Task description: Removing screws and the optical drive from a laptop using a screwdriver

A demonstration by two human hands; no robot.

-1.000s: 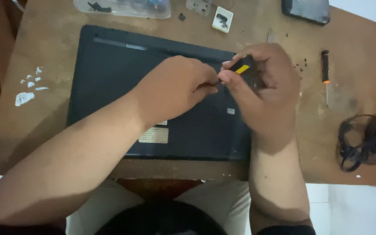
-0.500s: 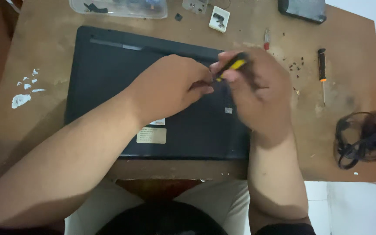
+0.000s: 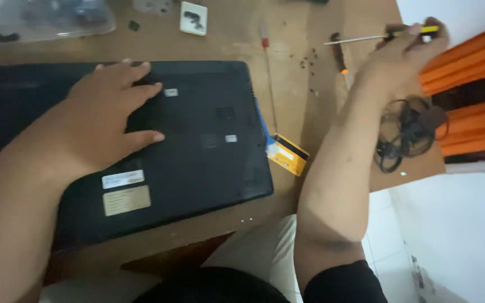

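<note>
Right hand (image 3: 402, 56) grips screwdriver (image 3: 366, 37)

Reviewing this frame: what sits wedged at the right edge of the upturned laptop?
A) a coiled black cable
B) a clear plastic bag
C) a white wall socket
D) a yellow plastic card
D: a yellow plastic card pokes out from the right edge of the laptop, while the right hand holds a screwdriver away over the table.
</note>
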